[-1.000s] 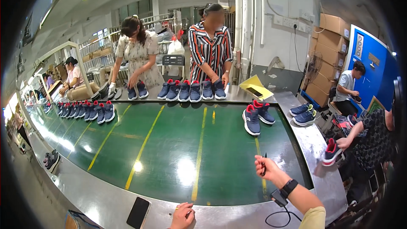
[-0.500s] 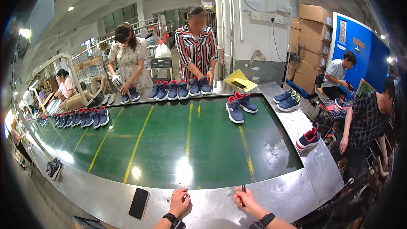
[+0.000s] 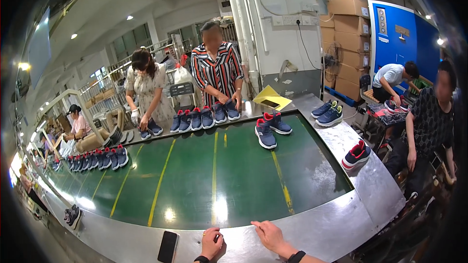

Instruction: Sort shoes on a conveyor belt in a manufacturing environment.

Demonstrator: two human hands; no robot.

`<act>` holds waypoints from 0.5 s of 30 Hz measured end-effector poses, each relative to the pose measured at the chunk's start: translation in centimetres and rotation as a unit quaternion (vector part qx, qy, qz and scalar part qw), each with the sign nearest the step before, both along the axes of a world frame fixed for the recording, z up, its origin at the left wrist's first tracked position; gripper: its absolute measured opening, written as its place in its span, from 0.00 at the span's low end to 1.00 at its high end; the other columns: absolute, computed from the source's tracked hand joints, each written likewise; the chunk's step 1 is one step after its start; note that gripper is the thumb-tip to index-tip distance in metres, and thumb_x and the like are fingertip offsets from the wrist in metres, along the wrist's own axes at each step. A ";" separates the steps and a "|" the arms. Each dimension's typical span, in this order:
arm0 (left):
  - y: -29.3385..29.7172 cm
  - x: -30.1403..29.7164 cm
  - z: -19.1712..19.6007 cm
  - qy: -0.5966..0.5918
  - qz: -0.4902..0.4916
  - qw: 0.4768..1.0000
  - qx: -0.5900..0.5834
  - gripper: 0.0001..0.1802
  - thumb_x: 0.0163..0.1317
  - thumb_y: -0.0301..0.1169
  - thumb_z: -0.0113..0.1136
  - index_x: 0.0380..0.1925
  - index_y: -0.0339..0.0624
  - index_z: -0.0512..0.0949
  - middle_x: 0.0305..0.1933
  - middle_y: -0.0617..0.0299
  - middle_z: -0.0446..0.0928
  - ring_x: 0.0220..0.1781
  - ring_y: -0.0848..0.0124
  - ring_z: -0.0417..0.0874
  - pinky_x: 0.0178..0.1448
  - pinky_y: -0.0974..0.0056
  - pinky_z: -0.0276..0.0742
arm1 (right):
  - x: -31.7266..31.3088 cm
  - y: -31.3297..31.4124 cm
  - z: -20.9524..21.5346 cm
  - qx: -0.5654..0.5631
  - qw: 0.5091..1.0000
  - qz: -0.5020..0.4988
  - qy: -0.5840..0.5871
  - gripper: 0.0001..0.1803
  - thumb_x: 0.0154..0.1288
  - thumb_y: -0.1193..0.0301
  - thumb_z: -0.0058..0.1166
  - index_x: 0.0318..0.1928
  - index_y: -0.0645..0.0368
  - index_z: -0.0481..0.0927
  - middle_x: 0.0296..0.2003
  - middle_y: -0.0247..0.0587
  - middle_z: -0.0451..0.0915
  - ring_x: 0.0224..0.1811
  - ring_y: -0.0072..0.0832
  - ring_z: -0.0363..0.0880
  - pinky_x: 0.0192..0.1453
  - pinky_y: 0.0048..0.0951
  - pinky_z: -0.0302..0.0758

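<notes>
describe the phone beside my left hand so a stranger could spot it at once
Find the long green conveyor belt, then its near metal edge. On that edge, just left of the left hand, lies a phone with a dark screen. Unlike the other phone, which lies on a yellow sheet across the belt, it rests on metal.

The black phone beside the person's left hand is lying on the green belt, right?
Not quite: the black phone beside the person's left hand is lying on the silver metal edge, not on the green belt. The head view shows this.
</notes>
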State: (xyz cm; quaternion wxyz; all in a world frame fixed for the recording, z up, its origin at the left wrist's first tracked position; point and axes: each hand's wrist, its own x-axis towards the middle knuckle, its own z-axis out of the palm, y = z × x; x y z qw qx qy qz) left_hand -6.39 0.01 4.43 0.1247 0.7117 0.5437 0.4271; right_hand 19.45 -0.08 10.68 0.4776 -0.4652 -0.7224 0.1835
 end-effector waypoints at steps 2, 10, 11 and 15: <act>0.0 0.2 0.4 0.003 -0.002 1.000 0.001 0.04 0.49 0.27 0.59 0.25 0.39 0.77 0.42 0.53 0.79 0.49 0.55 0.75 0.55 0.56 0.68 | 0.2 -0.8 -2.3 -0.041 0.999 0.013 -0.012 0.10 0.65 0.66 0.50 0.38 0.58 0.80 0.32 0.44 0.78 0.35 0.42 0.77 0.36 0.36 0.73; 0.3 0.4 -0.4 0.003 -0.003 1.000 -0.005 0.05 0.48 0.28 0.60 0.26 0.39 0.77 0.42 0.53 0.78 0.49 0.55 0.75 0.56 0.56 0.68 | 0.8 -0.3 -4.5 -0.198 0.979 -0.010 -0.048 0.18 0.64 0.56 0.50 0.27 0.58 0.77 0.24 0.46 0.76 0.30 0.46 0.76 0.32 0.41 0.72; 0.1 0.3 -0.2 0.002 -0.001 1.000 -0.004 0.05 0.49 0.28 0.60 0.26 0.39 0.77 0.42 0.53 0.78 0.50 0.55 0.75 0.56 0.56 0.67 | 0.8 -0.3 -4.7 -0.206 0.977 0.000 -0.052 0.18 0.64 0.56 0.50 0.27 0.58 0.77 0.24 0.46 0.76 0.30 0.46 0.76 0.32 0.41 0.72; 0.8 0.6 0.3 -0.068 0.021 0.995 -0.071 0.06 0.54 0.30 0.58 0.27 0.38 0.78 0.41 0.54 0.79 0.48 0.59 0.77 0.55 0.58 0.68 | 1.0 0.5 -5.4 -0.191 0.982 -0.012 -0.003 0.17 0.62 0.57 0.52 0.26 0.57 0.78 0.23 0.47 0.78 0.28 0.46 0.78 0.31 0.40 0.73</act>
